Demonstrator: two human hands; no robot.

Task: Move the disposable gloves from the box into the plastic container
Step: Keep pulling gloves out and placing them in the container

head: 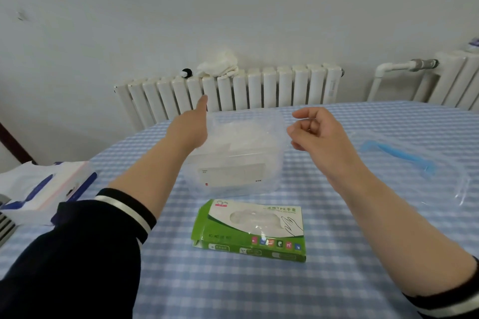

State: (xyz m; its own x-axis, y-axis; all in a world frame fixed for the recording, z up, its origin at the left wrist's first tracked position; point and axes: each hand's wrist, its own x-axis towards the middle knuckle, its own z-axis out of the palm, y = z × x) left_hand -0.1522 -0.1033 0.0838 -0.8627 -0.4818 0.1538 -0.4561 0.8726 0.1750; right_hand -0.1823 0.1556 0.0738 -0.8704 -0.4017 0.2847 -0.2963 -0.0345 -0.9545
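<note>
Two hands were raised over the table (337,280), well apart, one at each side of the plastic container (238,153). My left hand (190,128) lay against the container's left wall, thumb pointing up past the rim; whether its fingers wrapped the far side I could not tell, since the hand hid them. My right hand (315,132) hovered just beside the container's right rim with the fingers curled and the thumb near the forefinger. A thin clear film appeared to run from those fingertips toward the rim, but it was too faint to confirm a pinch.

The container stood upright on the blue checked tablecloth, lid off. A crumpled mass of clear gloves (241,132) lay inside it, above a white label on the front wall.

The green and white glove box (250,230) lay flat on the cloth, nearer to me than the container and apart from it. Its window showed pale contents, too blurred to identify.

The clear lid (414,163) with a blue strip rested on the cloth to the right, well apart from the container. A tissue pack (46,189) lay at the left table edge. A white radiator (233,90) stood against the wall behind, with a white cloth (220,66) on top.
</note>
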